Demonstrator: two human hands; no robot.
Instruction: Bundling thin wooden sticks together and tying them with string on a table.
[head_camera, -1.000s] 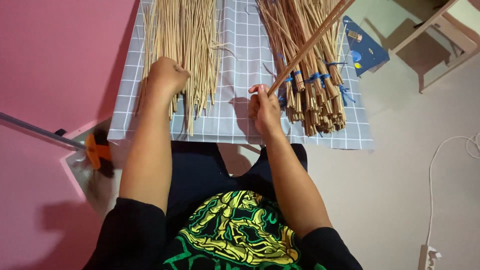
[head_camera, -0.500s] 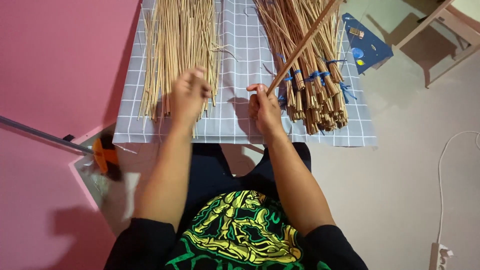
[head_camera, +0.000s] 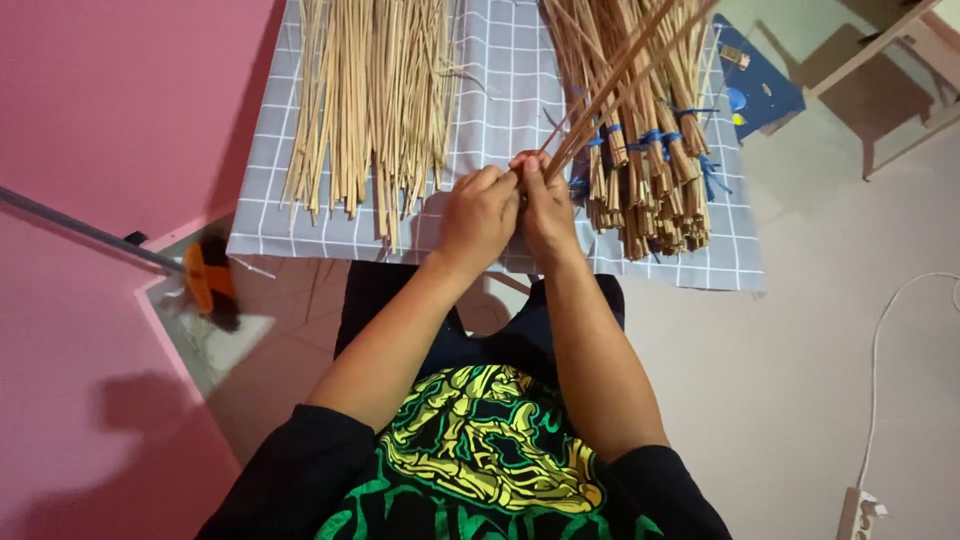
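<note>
Both hands at centre frame | left hand (head_camera: 478, 215) and right hand (head_camera: 548, 205) pinching sticks (head_camera: 610, 90) | loose pile (head_camera: 370, 100) upper left

blue card (head_camera: 765, 85): flat, at 1 o'clock beside the cloth's far right edge, dark blue with small yellow and light marks.
screens: none seen.

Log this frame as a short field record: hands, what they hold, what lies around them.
left hand: closed on the near ends of the held sticks, touching the right hand
right hand: grip closed on the same ends
held sticks: few, thin, slanting up and right
loose sticks: spread left on the cloth
tied bundles: right, bound with blue ties
checked cloth: grey, white grid
</note>
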